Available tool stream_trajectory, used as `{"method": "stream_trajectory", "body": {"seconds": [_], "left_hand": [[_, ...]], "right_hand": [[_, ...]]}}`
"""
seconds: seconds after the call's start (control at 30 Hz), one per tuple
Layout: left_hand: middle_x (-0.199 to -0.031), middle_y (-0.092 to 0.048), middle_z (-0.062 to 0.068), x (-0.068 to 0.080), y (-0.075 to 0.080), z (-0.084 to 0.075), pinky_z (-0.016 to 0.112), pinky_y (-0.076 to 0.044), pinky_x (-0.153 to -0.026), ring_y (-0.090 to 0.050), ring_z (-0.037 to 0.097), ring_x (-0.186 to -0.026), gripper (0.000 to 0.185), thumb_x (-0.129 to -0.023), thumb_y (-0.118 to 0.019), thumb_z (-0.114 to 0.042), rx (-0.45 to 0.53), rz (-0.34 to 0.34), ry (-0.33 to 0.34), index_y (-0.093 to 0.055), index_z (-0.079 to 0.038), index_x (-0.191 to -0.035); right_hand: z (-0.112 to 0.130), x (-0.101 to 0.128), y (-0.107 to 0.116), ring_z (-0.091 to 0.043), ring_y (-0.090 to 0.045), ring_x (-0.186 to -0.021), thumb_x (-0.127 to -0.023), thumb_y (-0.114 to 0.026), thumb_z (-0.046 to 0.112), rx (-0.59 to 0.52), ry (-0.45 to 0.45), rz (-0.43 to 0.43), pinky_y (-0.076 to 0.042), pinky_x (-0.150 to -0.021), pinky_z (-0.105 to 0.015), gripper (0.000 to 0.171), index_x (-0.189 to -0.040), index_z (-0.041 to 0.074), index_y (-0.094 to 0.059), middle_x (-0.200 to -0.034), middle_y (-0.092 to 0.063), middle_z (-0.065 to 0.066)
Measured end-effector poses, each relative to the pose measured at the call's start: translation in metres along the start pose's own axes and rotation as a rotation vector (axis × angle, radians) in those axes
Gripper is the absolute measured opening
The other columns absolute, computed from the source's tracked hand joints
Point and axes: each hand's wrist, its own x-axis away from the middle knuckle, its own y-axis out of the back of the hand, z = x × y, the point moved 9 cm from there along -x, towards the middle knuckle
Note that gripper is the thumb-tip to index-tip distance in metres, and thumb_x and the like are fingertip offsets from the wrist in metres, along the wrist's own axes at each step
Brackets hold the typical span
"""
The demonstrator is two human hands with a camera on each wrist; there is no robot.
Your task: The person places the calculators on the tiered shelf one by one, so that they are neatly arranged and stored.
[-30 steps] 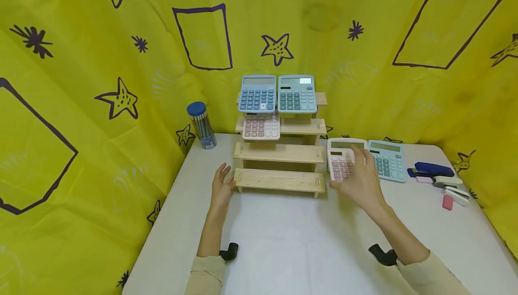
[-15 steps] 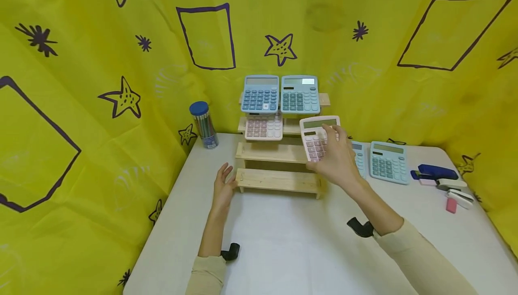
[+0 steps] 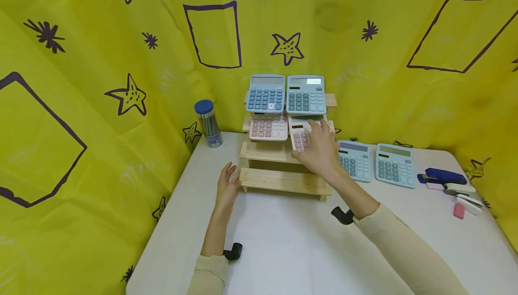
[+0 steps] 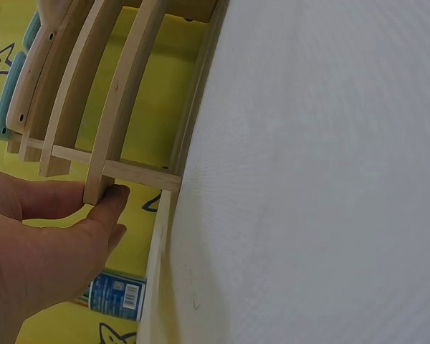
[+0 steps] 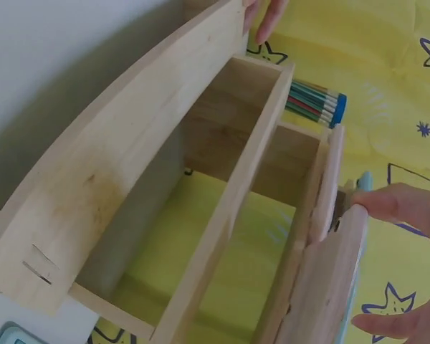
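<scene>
A stepped wooden rack (image 3: 285, 181) stands on the white table. My right hand (image 3: 320, 151) grips a pink calculator (image 3: 300, 138) at the second tier from the top, beside another pink calculator (image 3: 268, 127). From the right wrist, the held calculator (image 5: 333, 276) leans along that tier, with a fingertip and thumb at its edges. On the top tier sit a blue calculator (image 3: 265, 92) and a teal one (image 3: 305, 95). In the left wrist view, my left hand (image 4: 54, 244) pinches the end of the rack's lowest board (image 4: 118, 107) between thumb and fingers.
Two light blue calculators (image 3: 356, 161) (image 3: 394, 165) lie right of the rack. Farther right are a dark blue stapler (image 3: 445, 176), a white stapler (image 3: 468, 205) and a pink eraser (image 3: 459, 211). A blue-lidded tub of pencils (image 3: 209, 124) stands left. A yellow curtain (image 3: 162, 83) hangs behind.
My right hand has lifted the pink calculator off the table and brought it left onto the rack's second tier, uncovering a light blue calculator. The left hand stays at the rack's end.
</scene>
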Motion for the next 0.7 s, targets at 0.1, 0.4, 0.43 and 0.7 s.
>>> {"method": "stream_trajectory", "body": {"seconds": [0.1, 0.4, 0.43, 0.7], "left_hand": [[-0.163, -0.033, 0.024, -0.001, 0.000, 0.000, 0.025, -0.050, -0.088, -0.040, 0.048, -0.145, 0.080, -0.089, -0.044, 0.021, 0.008, -0.003, -0.005, -0.026, -0.003, -0.163], [-0.163, -0.032, 0.024, 0.001, -0.003, 0.001, 0.023, -0.048, -0.083, -0.039, 0.048, -0.146, 0.079, -0.090, -0.044, 0.020, 0.012, 0.002, -0.007, -0.025, -0.003, -0.163], [-0.163, -0.032, 0.024, 0.001, -0.003, 0.002, 0.023, -0.049, -0.084, -0.039, 0.048, -0.146, 0.079, -0.090, -0.044, 0.020, 0.010, 0.001, -0.007, -0.025, -0.003, -0.163], [-0.163, -0.032, 0.025, 0.002, -0.002, -0.001, 0.033, -0.049, -0.100, -0.041, 0.047, -0.145, 0.077, -0.091, -0.044, 0.019, -0.009, -0.005, -0.007, -0.025, -0.003, -0.162]], "right_hand": [[-0.001, -0.006, -0.004, -0.071, -0.014, -0.144, -0.076, -0.087, 0.030, 0.023, -0.008, -0.024, -0.011, -0.113, -0.082, 0.099, -0.158, 0.005, -0.036, -0.168, -0.012, -0.031], [-0.010, -0.020, -0.022, -0.068, -0.006, -0.147, -0.091, -0.074, 0.042, 0.117, 0.036, -0.084, -0.005, -0.119, -0.074, 0.081, -0.154, 0.001, -0.041, -0.166, -0.016, -0.034], [-0.011, -0.021, -0.024, -0.067, -0.006, -0.148, -0.092, -0.072, 0.044, 0.128, 0.042, -0.094, -0.004, -0.120, -0.073, 0.080, -0.152, 0.000, -0.043, -0.165, -0.018, -0.034], [-0.011, -0.029, -0.033, -0.063, -0.001, -0.151, -0.102, -0.061, 0.047, 0.135, 0.067, -0.135, -0.003, -0.122, -0.069, 0.073, -0.152, -0.003, -0.041, -0.163, -0.022, -0.035]]}}
